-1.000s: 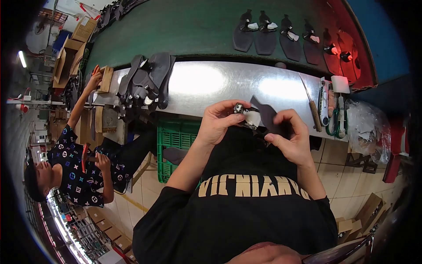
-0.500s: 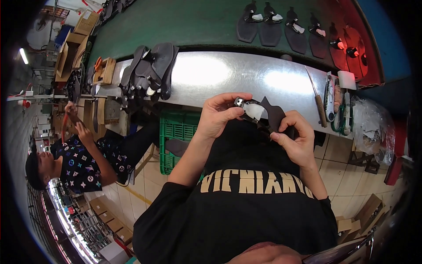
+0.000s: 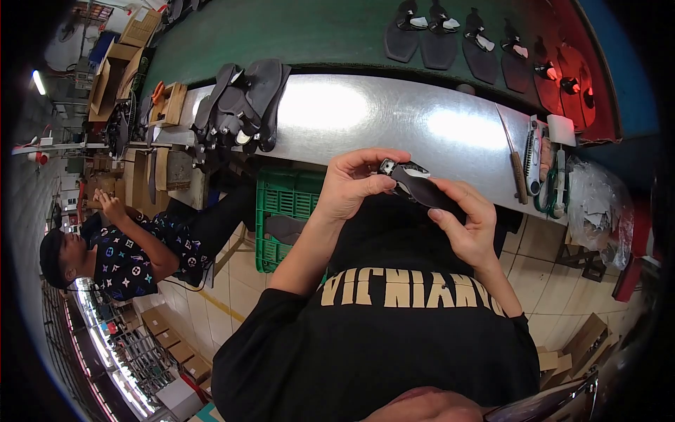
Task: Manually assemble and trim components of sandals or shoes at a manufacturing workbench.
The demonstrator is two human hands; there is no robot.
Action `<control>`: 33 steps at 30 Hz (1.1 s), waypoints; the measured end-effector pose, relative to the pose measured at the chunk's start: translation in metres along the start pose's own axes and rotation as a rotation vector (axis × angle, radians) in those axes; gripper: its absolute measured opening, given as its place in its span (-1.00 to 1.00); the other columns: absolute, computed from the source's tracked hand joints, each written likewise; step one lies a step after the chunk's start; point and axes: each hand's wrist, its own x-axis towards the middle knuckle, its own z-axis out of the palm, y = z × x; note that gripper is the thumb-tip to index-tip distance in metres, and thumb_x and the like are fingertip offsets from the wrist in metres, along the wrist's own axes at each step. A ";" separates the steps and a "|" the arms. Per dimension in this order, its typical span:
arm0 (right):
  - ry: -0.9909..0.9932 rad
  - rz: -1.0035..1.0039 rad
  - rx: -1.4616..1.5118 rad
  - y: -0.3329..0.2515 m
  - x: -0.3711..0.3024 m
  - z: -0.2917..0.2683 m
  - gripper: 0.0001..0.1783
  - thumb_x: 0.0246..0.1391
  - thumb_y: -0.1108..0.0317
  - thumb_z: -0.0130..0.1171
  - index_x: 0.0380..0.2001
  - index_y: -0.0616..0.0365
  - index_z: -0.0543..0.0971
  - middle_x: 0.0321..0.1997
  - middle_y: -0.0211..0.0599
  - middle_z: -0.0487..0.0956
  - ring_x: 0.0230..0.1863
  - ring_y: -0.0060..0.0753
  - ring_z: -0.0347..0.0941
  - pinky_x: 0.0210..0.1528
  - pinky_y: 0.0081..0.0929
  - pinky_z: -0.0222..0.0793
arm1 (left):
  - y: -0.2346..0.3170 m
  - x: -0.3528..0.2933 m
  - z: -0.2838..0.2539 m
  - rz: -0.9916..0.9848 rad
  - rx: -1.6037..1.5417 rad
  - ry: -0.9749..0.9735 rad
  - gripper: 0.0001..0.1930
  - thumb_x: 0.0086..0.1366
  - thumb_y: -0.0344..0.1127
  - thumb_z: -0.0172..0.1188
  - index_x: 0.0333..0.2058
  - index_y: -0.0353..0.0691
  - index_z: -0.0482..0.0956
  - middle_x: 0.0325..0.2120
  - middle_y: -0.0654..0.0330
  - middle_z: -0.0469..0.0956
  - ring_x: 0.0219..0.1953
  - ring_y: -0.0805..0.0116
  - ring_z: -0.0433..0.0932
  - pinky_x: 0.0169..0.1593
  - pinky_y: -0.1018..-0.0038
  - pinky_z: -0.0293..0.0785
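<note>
Between my two hands is a dark sandal [image 3: 424, 188], held in front of my chest near the bench's edge. My left hand [image 3: 355, 179] pinches its end with the shiny strap piece, thumb below and fingers above. The fingers of my right hand [image 3: 470, 219] are closed on the other end of its dark sole. A little of something white shows beside the strap. To the left on the metal bench [image 3: 394, 116] lies a pile of dark sandals [image 3: 242, 109]. How the strap joins the sole is partly hidden by my fingers.
On the green belt [image 3: 316, 35] several sandals [image 3: 439, 42] lie in a row, those at the right under red light. An awl [image 3: 517, 165], a utility knife [image 3: 534, 155], scissors [image 3: 555, 190] and a plastic bag [image 3: 598, 211] are at the right. A green crate [image 3: 285, 193] stands below; a co-worker [image 3: 126, 246] sits left.
The sole in my right hand has turned and now lies flatter and closer against the strap, covering most of the white part. The co-worker's hands have come together lower down.
</note>
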 end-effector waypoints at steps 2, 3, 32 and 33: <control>0.013 0.024 -0.006 -0.001 0.000 0.000 -0.57 -0.12 0.60 0.27 -0.07 0.29 0.60 -0.14 -0.12 0.64 -0.15 -0.29 0.57 -0.04 -0.48 0.41 | -0.001 0.001 -0.002 -0.009 -0.007 -0.008 -0.65 0.07 -0.64 0.27 -0.11 -0.35 0.62 -0.09 0.03 0.61 -0.18 0.40 0.62 -0.16 0.54 0.62; 0.015 0.025 -0.008 -0.001 0.000 0.000 -0.57 -0.12 0.60 0.27 -0.07 0.29 0.60 -0.14 -0.12 0.64 -0.15 -0.29 0.57 -0.04 -0.48 0.41 | -0.002 0.001 -0.002 -0.017 -0.013 -0.013 -0.65 0.07 -0.63 0.27 -0.11 -0.35 0.62 -0.09 0.03 0.61 -0.18 0.40 0.62 -0.16 0.54 0.62; -0.069 -0.149 -0.313 -0.009 0.012 -0.008 -0.53 -0.15 0.51 0.31 -0.06 0.23 0.58 -0.38 -0.18 0.56 -0.38 -0.17 0.50 -0.31 -0.35 0.39 | -0.004 -0.004 -0.002 0.095 0.206 -0.187 -0.56 0.09 -0.73 0.14 -0.02 -0.34 0.60 0.08 -0.13 0.49 0.07 0.20 0.54 0.07 0.48 0.51; -0.066 -0.145 -0.313 -0.009 0.012 -0.008 -0.53 -0.15 0.51 0.31 -0.06 0.23 0.58 -0.38 -0.18 0.56 -0.38 -0.17 0.50 -0.31 -0.35 0.39 | -0.005 -0.004 -0.002 0.101 0.228 -0.199 -0.55 0.09 -0.74 0.12 -0.01 -0.34 0.59 0.09 -0.13 0.48 0.08 0.21 0.54 0.07 0.49 0.51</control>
